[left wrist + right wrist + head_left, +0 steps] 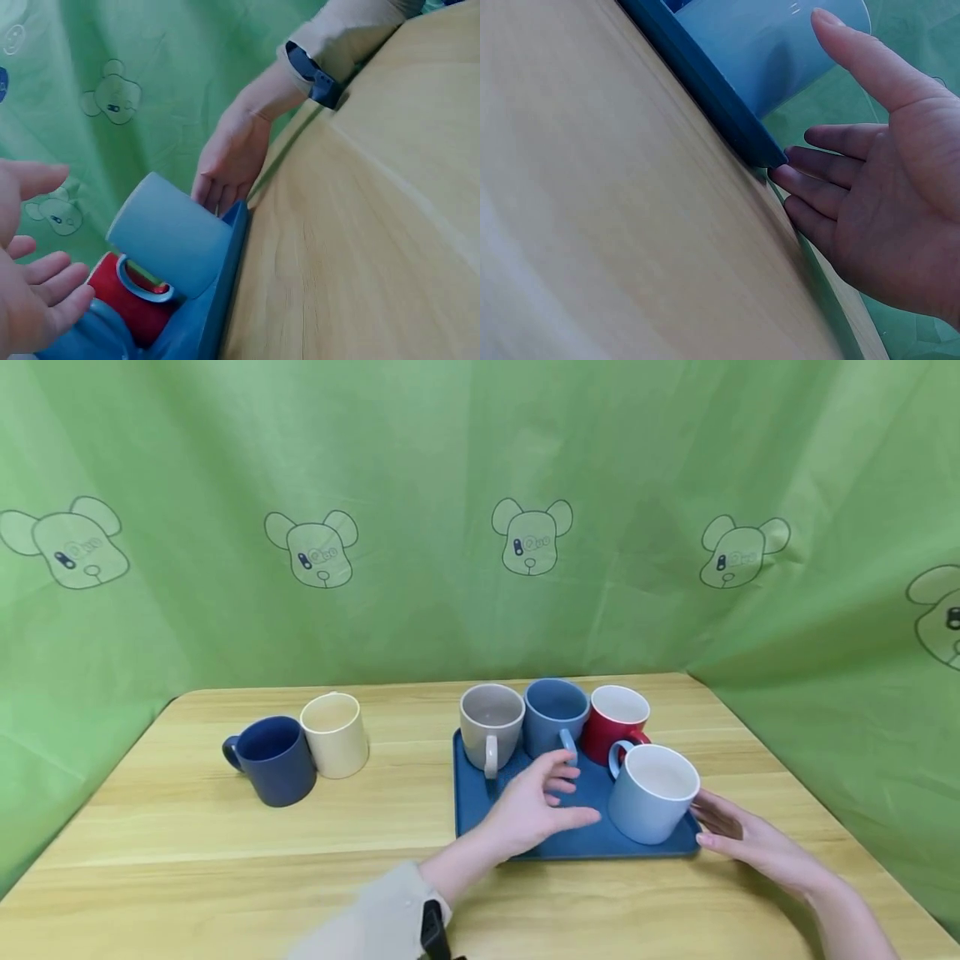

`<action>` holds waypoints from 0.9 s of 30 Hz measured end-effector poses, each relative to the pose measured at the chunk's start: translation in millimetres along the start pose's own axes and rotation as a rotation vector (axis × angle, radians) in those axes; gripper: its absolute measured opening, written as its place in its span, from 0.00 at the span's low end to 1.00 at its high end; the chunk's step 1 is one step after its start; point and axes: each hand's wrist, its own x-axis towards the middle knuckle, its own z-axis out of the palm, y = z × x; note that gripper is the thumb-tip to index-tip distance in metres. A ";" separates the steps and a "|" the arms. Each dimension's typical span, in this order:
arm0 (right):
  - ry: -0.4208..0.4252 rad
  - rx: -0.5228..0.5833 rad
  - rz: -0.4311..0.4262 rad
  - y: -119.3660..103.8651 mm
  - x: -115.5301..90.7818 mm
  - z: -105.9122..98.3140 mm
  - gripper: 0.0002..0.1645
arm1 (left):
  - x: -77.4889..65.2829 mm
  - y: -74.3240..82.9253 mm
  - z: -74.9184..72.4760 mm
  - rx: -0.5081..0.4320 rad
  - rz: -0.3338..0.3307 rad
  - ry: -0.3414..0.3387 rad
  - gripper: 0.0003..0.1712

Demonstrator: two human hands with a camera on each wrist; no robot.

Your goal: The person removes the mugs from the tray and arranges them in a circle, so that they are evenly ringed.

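A blue tray (480, 810) carries a grey mug (480, 735), a medium-blue mug (547, 727), a red mug (606, 739) and a light-blue mug (648, 810). The light-blue mug stands at the tray's front right, its handle toward the back left. My left hand (528, 810) hovers over the tray's front middle, fingers spread and holding nothing. Beside the tray's right edge is my right hand (750, 843), fingers extended. In the right wrist view, fingertips of the right hand (877, 187) lie at the tray's corner, apparently touching it.
On the wooden table's (225, 877) left side, a navy mug (281, 772) and a cream mug (337, 743) stand close together. A green curtain (420, 610) with bear-head outlines hangs behind the table and along its sides.
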 end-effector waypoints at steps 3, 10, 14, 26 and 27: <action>0.002 -0.002 0.002 0.6 -0.9 -0.5 0.38 | 10.0 -3.1 12.2 0.043 -0.037 -0.022 0.39; 0.020 -0.014 -0.018 0.7 -1.7 0.9 0.38 | 31.4 -8.3 36.9 0.103 -0.061 -0.005 0.42; 0.026 -0.026 -0.033 -0.4 -0.3 3.0 0.37 | 40.2 -10.8 46.9 0.132 -0.020 0.004 0.43; 0.010 -0.007 -0.035 -0.8 -0.5 2.1 0.37 | 62.0 -15.4 73.7 0.198 -0.017 0.059 0.43; 0.007 -0.002 -0.029 -0.5 -0.4 1.9 0.37 | 63.8 -16.1 74.4 0.193 -0.020 0.057 0.43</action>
